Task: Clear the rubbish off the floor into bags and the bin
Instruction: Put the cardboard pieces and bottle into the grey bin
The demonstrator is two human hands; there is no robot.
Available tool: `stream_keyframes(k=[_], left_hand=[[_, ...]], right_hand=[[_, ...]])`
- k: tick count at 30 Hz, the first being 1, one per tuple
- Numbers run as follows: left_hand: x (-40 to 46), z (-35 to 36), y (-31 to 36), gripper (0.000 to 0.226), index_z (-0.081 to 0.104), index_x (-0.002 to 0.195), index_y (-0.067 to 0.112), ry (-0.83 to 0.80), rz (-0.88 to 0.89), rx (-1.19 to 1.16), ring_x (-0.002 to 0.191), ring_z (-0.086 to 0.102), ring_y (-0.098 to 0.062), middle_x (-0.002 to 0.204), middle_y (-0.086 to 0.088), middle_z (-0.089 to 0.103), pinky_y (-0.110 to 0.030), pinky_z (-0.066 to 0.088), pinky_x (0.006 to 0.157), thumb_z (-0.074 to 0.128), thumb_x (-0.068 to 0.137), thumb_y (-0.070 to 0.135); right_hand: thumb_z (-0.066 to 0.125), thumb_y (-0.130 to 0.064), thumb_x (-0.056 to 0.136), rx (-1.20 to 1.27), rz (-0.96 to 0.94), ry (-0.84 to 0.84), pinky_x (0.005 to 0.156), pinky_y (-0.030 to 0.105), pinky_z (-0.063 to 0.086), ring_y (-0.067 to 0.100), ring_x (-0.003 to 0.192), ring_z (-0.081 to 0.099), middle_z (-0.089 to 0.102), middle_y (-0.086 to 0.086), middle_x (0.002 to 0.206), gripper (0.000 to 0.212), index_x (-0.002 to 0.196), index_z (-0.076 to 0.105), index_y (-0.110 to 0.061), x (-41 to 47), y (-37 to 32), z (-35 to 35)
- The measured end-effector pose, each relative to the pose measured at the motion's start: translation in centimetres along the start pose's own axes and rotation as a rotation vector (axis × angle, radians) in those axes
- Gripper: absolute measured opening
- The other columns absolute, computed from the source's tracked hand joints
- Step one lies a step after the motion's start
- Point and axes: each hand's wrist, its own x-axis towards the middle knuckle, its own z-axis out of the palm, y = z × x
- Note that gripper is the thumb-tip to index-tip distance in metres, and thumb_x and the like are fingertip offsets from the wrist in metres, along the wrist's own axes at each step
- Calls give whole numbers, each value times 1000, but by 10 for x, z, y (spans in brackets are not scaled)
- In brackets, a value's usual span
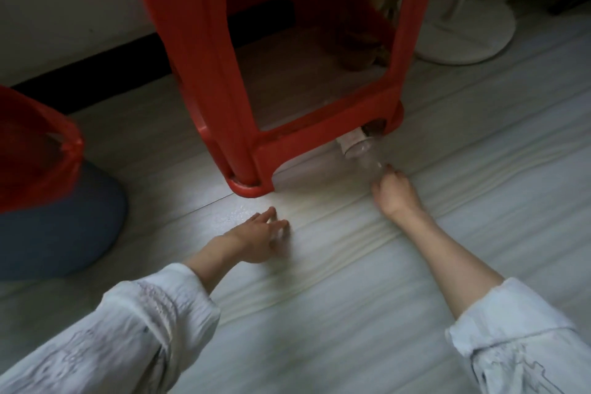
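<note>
The right hand (pixel 395 190) pinches the near end of a clear bottle (pixel 361 150), which lies on the floor under the stool (pixel 243 80) rail. The left hand (pixel 256 238) hovers, fingers loosely spread. Next, probably, comes drawing it clear toward the bin (pixel 48 150). The bottle's label is too blurred to read.

A red plastic stool (pixel 271 80) stands on pale floor (pixel 351 313) beside a white wall (pixel 64 9).

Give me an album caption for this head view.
Right hand grips a clear plastic bottle lying under the red stool; left hand open.
</note>
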Motion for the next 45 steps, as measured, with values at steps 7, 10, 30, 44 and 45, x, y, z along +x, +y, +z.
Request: stream_keyframes(k=[7,10,30,44,45], left_hand=[[-66,34,-7,58,19,147,21,-60,32,-119,138,30,-24,153,-5,26,-31,27,111,45,96,33],[-91,17,-35,45,39,139,18,41,7,-81,124,48,-23,138,-5,49,-30,37,102,44,96,33],[-311,-65,-296,43,44,132,11,1206,-313,-225,127,37,-33,133,-15,46,-45,36,103,49,90,17],[-314,5,-343,65,-3,149,10,1110,-392,-739,145,-6,-21,158,-9,2,-39,6,120,33,96,26],[-314,4,-343,66,-3,149,11,1108,-398,-740,145,-6,-20,158,-9,2,-39,6,120,32,96,27]], right_hand=[[40,-5,92,-127,33,-180,104,36,33,38,128,39,36,22,138,43,133,30,4,-112,-30,8],[42,-11,91,-188,32,-191,98,33,40,33,124,47,47,17,135,39,129,45,-1,-142,-55,-18],[60,-47,81,822,-904,632,58,23,55,29,75,63,50,4,92,41,95,58,-9,-257,-409,-119],[57,-47,87,161,-718,-104,89,34,42,31,111,55,62,14,115,50,115,55,-7,-235,-550,36],[56,-49,87,139,-716,-107,91,36,43,31,113,54,61,14,117,52,119,53,-8,-233,-553,39]])
